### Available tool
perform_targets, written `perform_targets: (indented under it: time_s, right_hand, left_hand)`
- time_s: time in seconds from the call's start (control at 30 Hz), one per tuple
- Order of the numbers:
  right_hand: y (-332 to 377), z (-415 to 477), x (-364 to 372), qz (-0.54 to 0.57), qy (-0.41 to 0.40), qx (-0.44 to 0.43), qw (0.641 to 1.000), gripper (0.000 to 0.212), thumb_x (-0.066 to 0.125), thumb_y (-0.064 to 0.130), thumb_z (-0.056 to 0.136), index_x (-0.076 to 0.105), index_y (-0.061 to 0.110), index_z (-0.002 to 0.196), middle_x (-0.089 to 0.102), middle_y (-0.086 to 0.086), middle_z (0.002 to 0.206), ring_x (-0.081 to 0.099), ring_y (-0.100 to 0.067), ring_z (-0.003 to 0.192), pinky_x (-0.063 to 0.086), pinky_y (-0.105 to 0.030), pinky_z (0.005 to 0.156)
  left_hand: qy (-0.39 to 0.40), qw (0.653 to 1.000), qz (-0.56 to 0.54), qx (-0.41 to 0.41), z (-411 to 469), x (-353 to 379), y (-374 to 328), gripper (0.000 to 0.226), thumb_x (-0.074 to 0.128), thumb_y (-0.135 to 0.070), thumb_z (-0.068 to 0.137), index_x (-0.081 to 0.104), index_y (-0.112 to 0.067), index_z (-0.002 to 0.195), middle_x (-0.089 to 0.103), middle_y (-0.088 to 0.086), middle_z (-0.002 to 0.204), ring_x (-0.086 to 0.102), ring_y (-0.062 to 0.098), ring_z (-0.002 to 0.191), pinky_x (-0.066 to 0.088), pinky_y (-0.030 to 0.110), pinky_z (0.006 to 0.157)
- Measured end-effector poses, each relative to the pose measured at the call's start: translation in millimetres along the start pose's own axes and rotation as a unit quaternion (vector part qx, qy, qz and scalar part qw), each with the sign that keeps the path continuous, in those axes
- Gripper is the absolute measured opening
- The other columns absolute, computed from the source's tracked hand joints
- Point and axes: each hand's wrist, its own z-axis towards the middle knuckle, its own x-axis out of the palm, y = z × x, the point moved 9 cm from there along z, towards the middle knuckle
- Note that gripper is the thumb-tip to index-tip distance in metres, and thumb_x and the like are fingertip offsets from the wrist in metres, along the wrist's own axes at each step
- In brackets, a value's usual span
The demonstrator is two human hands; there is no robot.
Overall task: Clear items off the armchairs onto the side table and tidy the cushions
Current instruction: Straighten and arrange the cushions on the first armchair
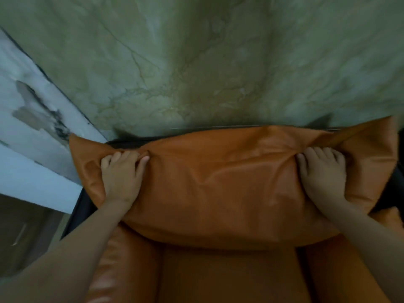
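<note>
A large orange leather back cushion (220, 184) stands across the back of an orange armchair (225, 278). My left hand (121, 178) grips its upper left part, fingers curled into a fold of the leather. My right hand (323, 171) grips the upper right part the same way, fingers dug into the creased top edge. Both forearms reach up from the bottom corners. The seat below the cushion is bare.
A greenish marble wall (196, 62) rises right behind the chair. A white panel with a peeled, stained patch (32, 119) runs along the left. The chair's dark frame (76, 213) shows at the left, with a dim wooden cabinet (19, 237) beyond it.
</note>
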Motion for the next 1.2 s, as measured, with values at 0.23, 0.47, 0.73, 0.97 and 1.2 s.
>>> perform_targets:
  time_s: [0.23,0.47,0.73,0.97,1.2]
  right_hand:
    - [-23.3,18.5,-91.2,0.126,-0.052,0.066,0.988,0.034,0.036,0.030,0.096,0.053,0.008,0.077,0.056,-0.018,0.070,0.054,-0.039,0.069,0.034,-0.041,0.069]
    - [-10.4,71.5,-88.6,0.124,-0.067,0.046,0.989,0.034,0.044,0.032,0.095,0.066,0.006,0.092,0.067,-0.022,0.086,0.061,-0.040,0.081,0.042,-0.045,0.075]
    - [-3.4,42.7,36.9,-0.024,0.006,-0.010,1.000,0.032,0.037,0.027,0.095,0.060,0.007,0.087,0.064,-0.015,0.084,0.058,-0.035,0.083,0.038,-0.047,0.093]
    - [8.8,53.5,59.3,0.014,0.014,-0.026,0.999,0.042,0.037,0.028,0.093,0.059,0.006,0.121,0.062,-0.016,0.123,0.055,-0.029,0.119,0.022,-0.045,0.112]
    - [2.0,41.9,48.2,0.012,0.095,0.008,0.995,0.057,0.024,0.041,0.089,0.058,0.017,0.128,0.054,-0.013,0.136,0.048,-0.028,0.127,0.021,-0.051,0.112]
  left_hand:
    - [-0.075,0.996,-0.049,0.010,40.1,-102.4,3.7,0.041,0.036,-0.044,0.097,0.053,-0.016,0.072,0.052,0.010,0.064,0.054,0.034,0.072,0.033,0.044,0.076]
    - [-0.048,0.997,-0.049,-0.034,85.9,-81.0,14.2,0.039,0.045,-0.043,0.098,0.068,-0.012,0.092,0.066,0.020,0.085,0.055,0.039,0.093,0.032,0.044,0.084]
    - [0.033,0.998,0.000,-0.053,65.0,36.1,3.7,0.034,0.055,-0.041,0.094,0.067,-0.012,0.106,0.064,0.015,0.105,0.052,0.037,0.103,0.030,0.047,0.094]
    - [0.007,1.000,0.012,-0.003,64.3,59.8,-8.8,0.042,0.040,-0.043,0.098,0.058,-0.018,0.127,0.060,0.006,0.128,0.042,0.025,0.131,0.018,0.042,0.108]
    - [0.161,0.985,0.056,-0.008,52.7,55.9,-8.5,0.052,0.023,-0.048,0.100,0.034,-0.030,0.147,0.034,-0.005,0.153,0.010,0.016,0.147,0.005,0.042,0.117]
